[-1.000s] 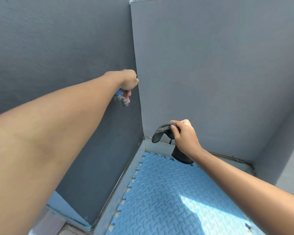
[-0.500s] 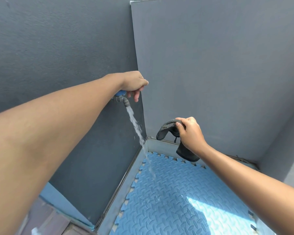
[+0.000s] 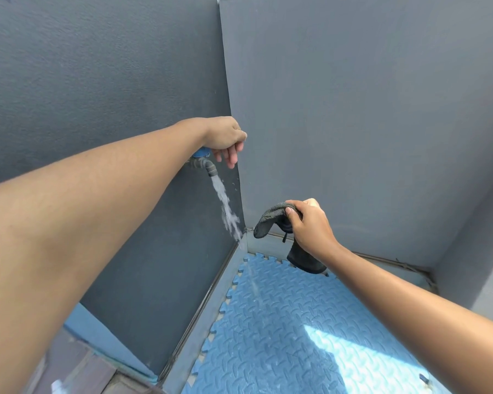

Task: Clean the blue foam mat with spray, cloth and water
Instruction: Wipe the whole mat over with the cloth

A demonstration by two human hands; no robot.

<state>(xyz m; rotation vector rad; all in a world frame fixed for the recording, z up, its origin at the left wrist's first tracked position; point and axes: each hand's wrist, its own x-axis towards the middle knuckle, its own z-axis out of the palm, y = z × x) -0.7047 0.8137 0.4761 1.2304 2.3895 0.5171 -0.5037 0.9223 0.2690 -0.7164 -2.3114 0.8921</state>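
Note:
The blue foam mat (image 3: 282, 331), embossed and with puzzle-tooth edges, lies on the floor in a corner between grey walls. A grey tap (image 3: 206, 165) with a blue handle sticks out of the left wall. Water (image 3: 225, 206) streams from it down towards the mat's far left corner. My left hand (image 3: 224, 136) lies over the tap's handle, with the fingers hanging down loosely past it. My right hand (image 3: 310, 226) grips a dark grey cloth (image 3: 269, 220) above the mat's far edge, to the right of the stream and apart from it. No spray bottle is in view.
Grey walls (image 3: 353, 123) close in the corner on the left, back and right. A bare grey floor strip (image 3: 208, 308) runs between the left wall and the mat. A sunlit patch (image 3: 353, 345) falls on the mat. A small dark bit (image 3: 424, 379) lies near the mat's right edge.
A second ago the tap was dry with my left hand gripping its handle; water now runs and the fingers have loosened. My right hand with the cloth has barely moved.

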